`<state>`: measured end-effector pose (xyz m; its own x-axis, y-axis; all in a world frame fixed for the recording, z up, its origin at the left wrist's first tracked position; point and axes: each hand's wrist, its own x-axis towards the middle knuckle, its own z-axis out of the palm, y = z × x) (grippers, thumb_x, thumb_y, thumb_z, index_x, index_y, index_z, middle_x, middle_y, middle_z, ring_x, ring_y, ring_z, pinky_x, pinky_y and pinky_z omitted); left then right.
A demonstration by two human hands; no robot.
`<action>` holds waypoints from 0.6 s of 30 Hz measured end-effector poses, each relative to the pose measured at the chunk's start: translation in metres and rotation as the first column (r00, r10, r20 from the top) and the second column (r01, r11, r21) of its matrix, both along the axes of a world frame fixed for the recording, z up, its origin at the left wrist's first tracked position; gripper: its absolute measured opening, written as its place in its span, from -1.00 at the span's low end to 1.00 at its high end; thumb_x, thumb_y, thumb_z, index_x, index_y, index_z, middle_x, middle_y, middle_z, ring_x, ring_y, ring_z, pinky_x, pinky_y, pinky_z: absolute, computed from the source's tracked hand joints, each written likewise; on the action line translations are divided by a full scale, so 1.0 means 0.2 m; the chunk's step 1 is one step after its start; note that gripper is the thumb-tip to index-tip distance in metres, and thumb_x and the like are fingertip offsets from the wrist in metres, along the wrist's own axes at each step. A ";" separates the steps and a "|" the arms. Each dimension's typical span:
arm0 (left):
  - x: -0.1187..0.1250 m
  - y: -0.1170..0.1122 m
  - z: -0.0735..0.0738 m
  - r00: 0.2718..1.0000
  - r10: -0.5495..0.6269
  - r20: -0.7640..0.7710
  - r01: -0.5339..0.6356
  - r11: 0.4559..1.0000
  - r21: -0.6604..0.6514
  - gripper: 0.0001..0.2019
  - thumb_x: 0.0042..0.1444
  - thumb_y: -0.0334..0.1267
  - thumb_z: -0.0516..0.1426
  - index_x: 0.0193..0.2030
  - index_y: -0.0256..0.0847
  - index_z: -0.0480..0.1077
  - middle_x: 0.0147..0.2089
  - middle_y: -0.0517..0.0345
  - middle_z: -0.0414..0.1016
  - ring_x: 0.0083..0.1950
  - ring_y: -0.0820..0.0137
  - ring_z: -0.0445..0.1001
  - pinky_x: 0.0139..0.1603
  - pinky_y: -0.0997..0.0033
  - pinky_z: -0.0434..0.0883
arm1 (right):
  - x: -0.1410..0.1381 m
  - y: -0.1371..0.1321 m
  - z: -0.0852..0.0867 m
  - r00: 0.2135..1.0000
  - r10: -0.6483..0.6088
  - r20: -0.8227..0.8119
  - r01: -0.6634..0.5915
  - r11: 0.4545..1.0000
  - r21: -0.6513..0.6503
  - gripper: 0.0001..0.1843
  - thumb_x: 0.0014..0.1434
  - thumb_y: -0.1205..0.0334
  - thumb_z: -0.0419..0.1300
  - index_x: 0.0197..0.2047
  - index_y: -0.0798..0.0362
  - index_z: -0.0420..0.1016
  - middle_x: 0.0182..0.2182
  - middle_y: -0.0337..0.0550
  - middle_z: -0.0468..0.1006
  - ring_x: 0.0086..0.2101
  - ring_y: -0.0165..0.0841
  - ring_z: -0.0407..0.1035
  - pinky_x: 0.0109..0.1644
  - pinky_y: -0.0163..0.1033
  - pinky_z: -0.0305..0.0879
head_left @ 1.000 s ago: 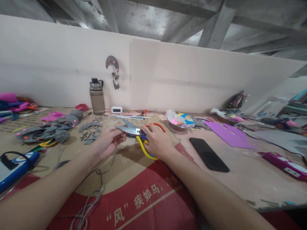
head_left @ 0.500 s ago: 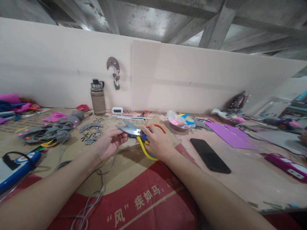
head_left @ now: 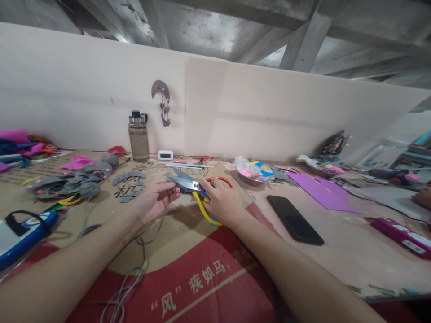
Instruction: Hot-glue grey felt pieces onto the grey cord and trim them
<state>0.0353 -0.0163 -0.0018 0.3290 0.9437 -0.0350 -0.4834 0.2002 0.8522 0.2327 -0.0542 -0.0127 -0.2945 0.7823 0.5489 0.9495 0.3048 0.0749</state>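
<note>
My right hand grips a pair of scissors by their yellow and orange-red handles, blades pointing left over the cardboard-covered table. My left hand pinches a small grey piece at the blades; the piece is mostly hidden by the fingers and blades. More grey cut shapes lie just left of my left hand.
A black phone lies right of my right hand. A water bottle and small clock stand by the wall. Grey felt pieces sit left, purple sheet, metal bowl, magenta case right. Another person's hand is far right.
The scissor handles have closed a little and the blades sit slightly lower. Both hands stay in place. Another person's hand has appeared at the far right edge.
</note>
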 end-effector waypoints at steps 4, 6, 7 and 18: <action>0.00 -0.01 0.01 0.999 0.032 -0.042 -0.032 0.999 0.002 -0.91 0.00 -0.53 0.14 -0.35 -0.37 0.45 -0.43 0.07 0.49 -0.44 0.52 0.45 -0.35 0.58 0.47 | 0.01 0.02 -0.02 0.985 0.055 -0.165 -0.062 0.997 -0.037 -0.57 0.16 0.13 0.04 0.11 -0.06 0.25 -0.21 -0.08 0.46 -0.31 -0.30 0.35 -0.30 -0.28 0.19; 0.00 0.00 0.01 0.997 0.052 -0.053 -0.052 0.999 0.003 -0.91 0.01 -0.52 0.14 -0.32 -0.37 0.44 -0.41 0.06 0.49 -0.44 0.52 0.45 -0.36 0.59 0.46 | 0.02 0.04 -0.03 0.950 0.092 -0.299 -0.112 0.993 -0.048 -0.57 0.13 0.21 0.05 0.10 -0.03 0.23 -0.24 -0.12 0.45 -0.36 -0.36 0.32 -0.32 -0.31 0.20; 0.00 0.00 0.00 0.997 0.060 -0.050 -0.060 0.998 0.001 -0.91 0.01 -0.52 0.14 -0.32 -0.37 0.44 -0.42 0.07 0.49 -0.45 0.53 0.45 -0.36 0.59 0.46 | 0.03 0.05 -0.02 0.933 0.102 -0.345 -0.124 0.991 -0.043 -0.57 0.12 0.25 0.05 0.09 -0.01 0.22 -0.24 -0.13 0.44 -0.36 -0.37 0.31 -0.31 -0.31 0.21; 0.02 0.00 0.01 0.990 0.137 -0.020 -0.137 0.990 -0.040 -0.86 -0.01 -0.60 0.08 -0.45 -0.35 0.40 -0.50 0.15 0.45 -0.48 0.56 0.43 -0.35 0.59 0.47 | 0.02 0.00 0.01 0.994 0.067 -0.084 -0.067 0.998 0.001 -0.52 0.07 0.25 0.08 0.11 0.00 0.23 -0.14 -0.02 0.34 -0.17 -0.23 0.24 -0.11 -0.20 0.21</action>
<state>0.0384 -0.0159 -0.0005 0.1959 0.9774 -0.0796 -0.4944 0.1686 0.8527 0.2366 -0.0537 -0.0099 -0.2997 0.7634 0.5721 0.9297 0.3684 -0.0046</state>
